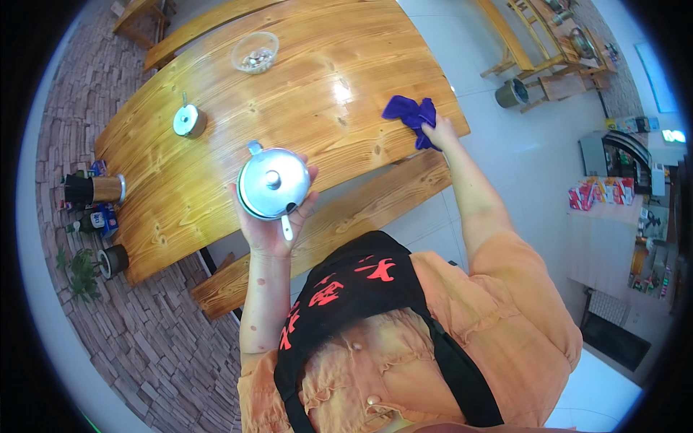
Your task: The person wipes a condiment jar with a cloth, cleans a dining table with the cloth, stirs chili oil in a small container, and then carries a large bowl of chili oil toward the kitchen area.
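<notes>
My left hand [270, 233] holds up a condiment jar with a round stainless-steel lid [265, 173], its knob on top. A white spoon handle [287, 228] sticks out through the notch in the lid. My fingers wrap around the jar's side, and its body is mostly hidden under the lid. Away to the right, my right hand [443, 133] grips a bunched purple cloth [409, 112] at the right end of the wooden table [319, 108]. Part of the cloth lies against the tabletop.
A smaller lidded pot [188, 121] and a clear plastic bowl [257, 53] with small pieces inside stand on the table. At its left end are a chopstick holder [105, 189] and bottles. A wooden bench [346, 216] runs along the near side. A bin [511, 93] stands on the floor.
</notes>
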### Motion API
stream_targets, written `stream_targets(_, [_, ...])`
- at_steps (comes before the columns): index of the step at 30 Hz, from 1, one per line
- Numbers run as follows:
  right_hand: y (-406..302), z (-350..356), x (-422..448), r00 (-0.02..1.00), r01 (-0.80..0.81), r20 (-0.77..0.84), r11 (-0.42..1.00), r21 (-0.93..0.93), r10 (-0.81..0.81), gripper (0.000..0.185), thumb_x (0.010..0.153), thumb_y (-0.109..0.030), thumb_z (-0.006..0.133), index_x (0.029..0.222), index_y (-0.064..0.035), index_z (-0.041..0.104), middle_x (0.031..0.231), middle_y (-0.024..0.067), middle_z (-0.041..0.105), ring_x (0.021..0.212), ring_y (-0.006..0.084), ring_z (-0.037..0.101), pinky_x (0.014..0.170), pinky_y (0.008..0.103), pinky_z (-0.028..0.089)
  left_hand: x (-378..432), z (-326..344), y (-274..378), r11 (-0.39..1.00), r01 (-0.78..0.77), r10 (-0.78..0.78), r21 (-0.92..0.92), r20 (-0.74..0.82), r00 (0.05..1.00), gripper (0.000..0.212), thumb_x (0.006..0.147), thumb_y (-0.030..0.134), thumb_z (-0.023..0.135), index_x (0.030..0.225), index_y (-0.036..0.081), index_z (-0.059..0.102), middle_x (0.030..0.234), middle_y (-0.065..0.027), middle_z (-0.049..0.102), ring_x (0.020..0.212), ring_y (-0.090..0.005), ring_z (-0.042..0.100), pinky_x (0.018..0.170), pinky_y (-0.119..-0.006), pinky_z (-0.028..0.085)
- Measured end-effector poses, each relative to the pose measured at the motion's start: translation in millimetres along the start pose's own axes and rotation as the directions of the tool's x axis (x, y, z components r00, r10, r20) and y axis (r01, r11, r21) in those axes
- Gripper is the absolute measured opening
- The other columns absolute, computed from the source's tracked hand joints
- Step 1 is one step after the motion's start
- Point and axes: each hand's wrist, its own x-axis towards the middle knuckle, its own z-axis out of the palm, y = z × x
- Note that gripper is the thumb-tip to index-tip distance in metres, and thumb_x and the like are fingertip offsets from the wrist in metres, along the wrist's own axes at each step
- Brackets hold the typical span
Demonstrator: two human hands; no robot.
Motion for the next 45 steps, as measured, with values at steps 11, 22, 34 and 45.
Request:
stream_targets(11, [-65.8, -103.9, -15.7, 0.942, -0.335, 0.33, 0.266, 0.904, 0.064, 0.035, 0.091, -0.031, 0.04, 0.098, -0.0028, 0.059, 0.092, 0.0111, 0.063, 0.086, 0.0238, 0.06, 0.076, 0.0367, 0.046, 10.7, 11.9, -7.0, 0.993, 0.046, -0.046, 0.104, -0.001, 0.999, 0.061, 0.087, 0.054, 0.035, 0.128, 0.01, 0.038, 0.124, -0.0269, 0.042, 0.111, -0.0426, 0.046, 0.08, -0.054, 0.049])
stream_targets(22, [-154.1, -234.4, -91.1, 0.915, -0.245, 0.018, -0.522, 0.817, -0.402, 0.048, 0.094, -0.029, 0.027, 0.119, 0.0112, 0.036, 0.116, 0.0245, 0.047, 0.108, 0.033, 0.048, 0.084, 0.0426, 0.044, -4.9, 11.6, -2.0, 0.989, 0.137, -0.145, 0.06, 0.149, 0.978, 0.062, 0.087, 0.048, 0.04, 0.128, 0.003, 0.037, 0.13, -0.0289, 0.034, 0.118, -0.0431, 0.038, 0.089, -0.054, 0.043])
stream_targets(34, [-194.1, -142.5, -85.5, 0.552, 0.606, -0.09, 0.324, 0.726, -0.829, 0.014, 0.073, -0.012, 0.064, 0.08, -0.0031, 0.056, 0.085, 0.0077, 0.055, 0.082, 0.0203, 0.052, 0.075, 0.031, 0.041, -28.1, 18.6, -0.3, 0.995, 0.097, -0.099, 0.02, 0.229, 0.968, 0.061, 0.087, 0.051, 0.039, 0.128, 0.005, 0.037, 0.129, -0.0289, 0.034, 0.115, -0.0435, 0.042, 0.084, -0.051, 0.048])
stream_targets(45, [-278.3, -191.4, -135.5, 0.385, 0.529, 0.06, 0.274, 0.803, -0.921, 0.031, 0.074, -0.014, 0.058, 0.104, -0.0044, 0.059, 0.095, 0.0055, 0.06, 0.088, 0.0198, 0.053, 0.081, 0.0298, 0.038, -37.8, 17.4, -14.2, 0.991, 0.077, -0.071, 0.108, -0.054, 0.996, 0.065, 0.085, 0.054, 0.036, 0.127, 0.004, 0.038, 0.121, -0.0297, 0.041, 0.103, -0.0444, 0.05, 0.067, -0.051, 0.055])
